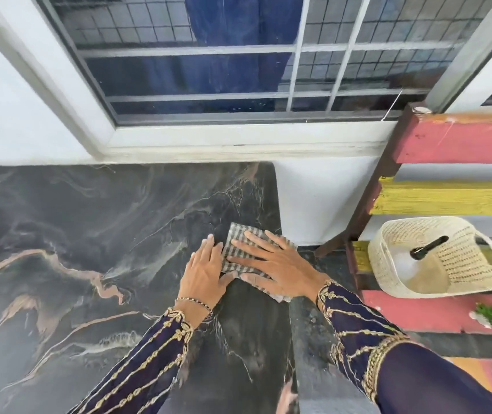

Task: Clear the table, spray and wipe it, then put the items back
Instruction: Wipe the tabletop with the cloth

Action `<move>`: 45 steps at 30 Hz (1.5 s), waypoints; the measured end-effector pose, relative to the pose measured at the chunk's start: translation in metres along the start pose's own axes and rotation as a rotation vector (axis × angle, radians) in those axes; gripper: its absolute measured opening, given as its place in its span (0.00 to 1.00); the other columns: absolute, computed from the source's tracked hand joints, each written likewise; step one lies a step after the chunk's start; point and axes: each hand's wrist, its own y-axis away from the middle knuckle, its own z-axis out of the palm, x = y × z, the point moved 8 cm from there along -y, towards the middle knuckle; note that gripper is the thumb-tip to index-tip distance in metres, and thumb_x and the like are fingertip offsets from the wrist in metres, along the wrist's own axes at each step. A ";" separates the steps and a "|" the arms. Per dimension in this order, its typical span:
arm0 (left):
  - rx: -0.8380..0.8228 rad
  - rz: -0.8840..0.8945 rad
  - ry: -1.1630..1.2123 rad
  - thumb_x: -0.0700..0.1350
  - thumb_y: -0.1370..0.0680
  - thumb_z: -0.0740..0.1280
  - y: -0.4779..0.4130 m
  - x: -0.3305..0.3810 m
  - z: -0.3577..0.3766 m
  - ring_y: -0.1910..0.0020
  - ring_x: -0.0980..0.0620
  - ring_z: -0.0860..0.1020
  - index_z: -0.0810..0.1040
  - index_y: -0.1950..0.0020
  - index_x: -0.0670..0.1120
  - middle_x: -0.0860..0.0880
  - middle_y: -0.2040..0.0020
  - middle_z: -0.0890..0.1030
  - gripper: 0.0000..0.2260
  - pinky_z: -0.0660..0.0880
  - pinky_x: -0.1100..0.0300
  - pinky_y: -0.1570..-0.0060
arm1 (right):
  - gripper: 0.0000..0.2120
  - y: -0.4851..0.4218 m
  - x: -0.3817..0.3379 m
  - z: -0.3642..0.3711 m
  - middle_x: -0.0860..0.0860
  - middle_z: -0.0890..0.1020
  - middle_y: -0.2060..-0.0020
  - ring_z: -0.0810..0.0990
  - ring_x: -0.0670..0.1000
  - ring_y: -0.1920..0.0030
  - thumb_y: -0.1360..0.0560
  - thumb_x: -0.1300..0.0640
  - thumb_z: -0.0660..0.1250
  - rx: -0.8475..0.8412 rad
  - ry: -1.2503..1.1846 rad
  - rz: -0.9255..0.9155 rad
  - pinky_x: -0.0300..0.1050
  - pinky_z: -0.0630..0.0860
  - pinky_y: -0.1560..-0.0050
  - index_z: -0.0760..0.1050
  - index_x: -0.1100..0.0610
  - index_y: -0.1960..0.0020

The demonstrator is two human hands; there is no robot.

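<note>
Both hands press a checked cloth (240, 252) flat near the marble surface (74, 234)'s right edge. The right hand (280, 264) lies on it, fingers spread wide; the left hand (204, 271) holds its nine-o'clock edge, fingers together. At three o'clock a basket (460, 264) sits on a bench (454, 138), holding perhaps a bottle.

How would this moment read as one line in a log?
step: wiping | left hand and right hand: flat on checked cloth | table: cleared

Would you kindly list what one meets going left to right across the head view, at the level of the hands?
Marble table → left hand → checked cloth → right hand → woven basket on the striped bench.
</note>
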 end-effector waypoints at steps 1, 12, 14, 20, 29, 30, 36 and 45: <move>-0.007 -0.026 -0.010 0.59 0.24 0.65 -0.012 -0.003 -0.005 0.21 0.47 0.50 0.56 0.23 0.45 0.46 0.20 0.50 0.35 0.54 0.48 0.24 | 0.24 -0.007 0.008 -0.003 0.39 0.50 0.18 0.43 0.47 0.17 0.15 0.36 0.47 0.002 -0.013 -0.011 0.57 0.42 0.19 0.53 0.35 0.20; -0.339 -0.358 -0.218 0.70 0.49 0.77 -0.076 -0.035 -0.012 0.25 0.34 0.51 0.45 0.24 0.36 0.36 0.24 0.49 0.69 0.67 0.38 0.33 | 0.24 -0.074 0.077 -0.016 0.38 0.48 0.18 0.41 0.46 0.18 0.16 0.35 0.45 -0.002 -0.042 -0.068 0.58 0.42 0.19 0.50 0.33 0.20; -0.334 -0.358 -0.222 0.70 0.49 0.76 -0.077 -0.035 -0.011 0.25 0.34 0.52 0.46 0.24 0.36 0.36 0.24 0.50 0.68 0.68 0.38 0.34 | 0.24 -0.083 0.085 -0.018 0.38 0.48 0.18 0.42 0.46 0.18 0.16 0.36 0.45 -0.004 -0.044 -0.065 0.58 0.42 0.19 0.51 0.34 0.20; -0.352 -0.366 -0.227 0.70 0.48 0.76 -0.077 -0.035 -0.009 0.24 0.33 0.49 0.45 0.23 0.36 0.35 0.23 0.49 0.69 0.65 0.38 0.31 | 0.26 -0.107 0.107 -0.028 0.38 0.47 0.18 0.39 0.45 0.18 0.18 0.34 0.41 -0.049 -0.059 -0.045 0.53 0.34 0.20 0.49 0.34 0.20; -0.333 -0.383 -0.176 0.69 0.48 0.77 -0.077 -0.036 -0.008 0.24 0.34 0.46 0.45 0.23 0.38 0.37 0.22 0.46 0.68 0.63 0.37 0.30 | 0.25 -0.139 0.137 -0.035 0.37 0.45 0.19 0.41 0.45 0.18 0.16 0.36 0.45 -0.043 -0.060 0.113 0.53 0.33 0.21 0.46 0.33 0.20; -0.333 -0.384 -0.179 0.69 0.48 0.77 -0.077 -0.036 -0.008 0.24 0.34 0.47 0.45 0.23 0.38 0.37 0.23 0.47 0.68 0.63 0.37 0.30 | 0.25 -0.140 0.139 -0.035 0.37 0.45 0.19 0.42 0.45 0.18 0.16 0.36 0.45 -0.028 -0.063 0.144 0.53 0.34 0.21 0.47 0.33 0.20; -0.311 -0.373 -0.178 0.70 0.50 0.77 -0.076 -0.035 -0.009 0.24 0.35 0.49 0.47 0.23 0.38 0.38 0.23 0.49 0.69 0.65 0.37 0.31 | 0.27 -0.136 0.138 -0.032 0.40 0.46 0.18 0.41 0.47 0.18 0.17 0.34 0.42 0.049 -0.093 0.425 0.57 0.37 0.19 0.46 0.35 0.19; -0.286 -0.355 -0.164 0.70 0.50 0.77 -0.072 -0.035 -0.013 0.25 0.36 0.53 0.49 0.23 0.37 0.38 0.24 0.53 0.68 0.66 0.38 0.32 | 0.31 -0.089 0.116 -0.023 0.49 0.38 0.18 0.34 0.55 0.19 0.16 0.36 0.44 0.002 -0.286 0.638 0.58 0.42 0.19 0.42 0.45 0.17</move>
